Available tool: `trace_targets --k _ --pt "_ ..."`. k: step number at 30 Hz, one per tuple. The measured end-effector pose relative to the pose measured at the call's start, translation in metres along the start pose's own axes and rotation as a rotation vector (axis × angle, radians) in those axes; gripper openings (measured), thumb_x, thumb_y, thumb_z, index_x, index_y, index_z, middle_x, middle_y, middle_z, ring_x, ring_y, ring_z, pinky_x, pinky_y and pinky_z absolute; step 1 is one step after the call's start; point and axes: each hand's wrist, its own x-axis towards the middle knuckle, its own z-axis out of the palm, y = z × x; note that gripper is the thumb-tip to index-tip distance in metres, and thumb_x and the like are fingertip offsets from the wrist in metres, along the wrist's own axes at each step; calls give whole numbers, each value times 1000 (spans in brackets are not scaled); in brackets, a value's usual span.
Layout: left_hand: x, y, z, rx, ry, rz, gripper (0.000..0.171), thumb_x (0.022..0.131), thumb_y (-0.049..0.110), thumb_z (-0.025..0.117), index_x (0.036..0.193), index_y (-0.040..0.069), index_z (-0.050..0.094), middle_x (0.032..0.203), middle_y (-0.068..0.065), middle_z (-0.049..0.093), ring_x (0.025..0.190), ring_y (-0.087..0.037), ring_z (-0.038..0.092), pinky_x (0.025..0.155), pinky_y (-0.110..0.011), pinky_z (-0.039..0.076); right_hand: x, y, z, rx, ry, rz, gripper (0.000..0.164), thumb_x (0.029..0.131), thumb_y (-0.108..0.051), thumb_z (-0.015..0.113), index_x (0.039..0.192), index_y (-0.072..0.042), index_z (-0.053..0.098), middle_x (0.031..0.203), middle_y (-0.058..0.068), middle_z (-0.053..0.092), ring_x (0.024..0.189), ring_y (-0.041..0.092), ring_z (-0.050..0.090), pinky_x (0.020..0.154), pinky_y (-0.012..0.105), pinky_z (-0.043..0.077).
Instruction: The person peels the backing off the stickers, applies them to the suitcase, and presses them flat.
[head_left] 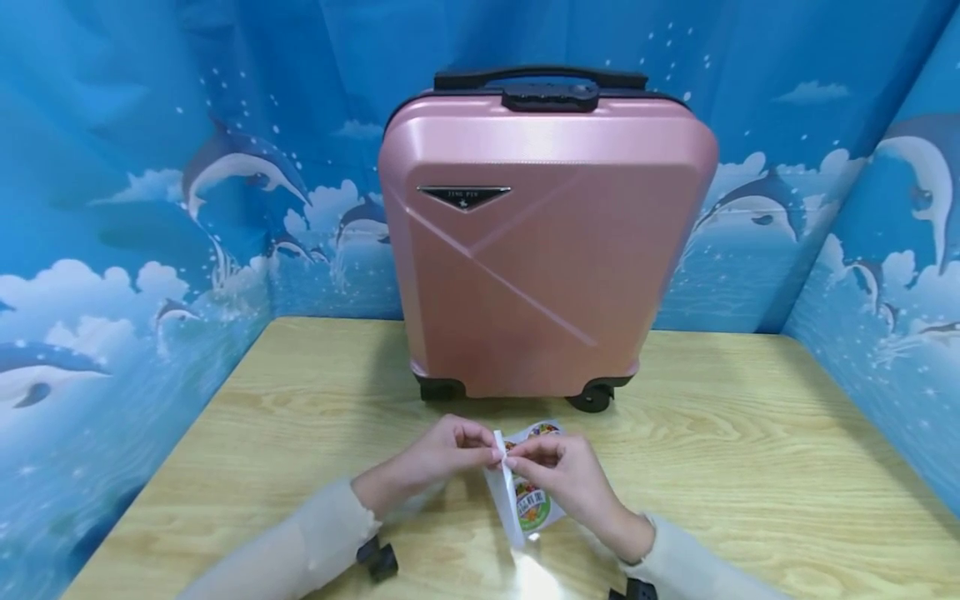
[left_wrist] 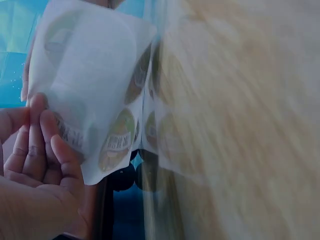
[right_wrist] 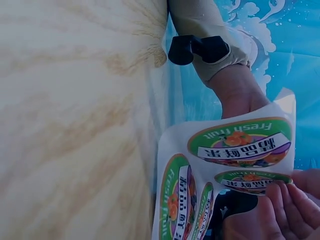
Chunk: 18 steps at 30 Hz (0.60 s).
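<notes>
Between both hands, a sheet of oval fruit stickers (head_left: 531, 502) is held just above the table, in front of the suitcase. My left hand (head_left: 438, 458) pinches its folded-back white edge between thumb and fingers. From the other side, my right hand (head_left: 566, 479) pinches at the same edge, the fingertips of both hands nearly meeting. In the left wrist view the pale back of the sticker sheet (left_wrist: 95, 75) faces the camera. Printed "Fresh fruit" labels on the sticker sheet (right_wrist: 240, 142) show in the right wrist view, with the right fingers (right_wrist: 287, 210) at a small oval. Whether a sticker is lifted cannot be told.
A pink hard-shell suitcase (head_left: 540, 267) with a black handle (head_left: 540, 77) stands upright behind the hands on the wood-grain table (head_left: 750, 467). Blue curtains (head_left: 322, 108) printed with dolphins enclose the back and sides. Each wrist wears a black camera mount (head_left: 377, 560).
</notes>
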Motion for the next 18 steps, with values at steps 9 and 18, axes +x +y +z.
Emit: trace_targets --k 9,18 --pt "-2 3 4 -12 50 -63 23 87 5 62 93 -17 60 80 4 67 76 -9 61 77 -25 51 -3 5 -1 21 -19 -79 17 83 -14 71 88 2 71 80 12 71 66 24 67 62 34 57" --pt "-1 4 3 -61 34 -86 24 87 4 61 96 -18 59 80 6 67 75 -8 62 76 -26 51 -3 9 -3 34 -41 -139 14 86 -10 66 90 3 69 82 14 70 66 23 66 60 32 56"
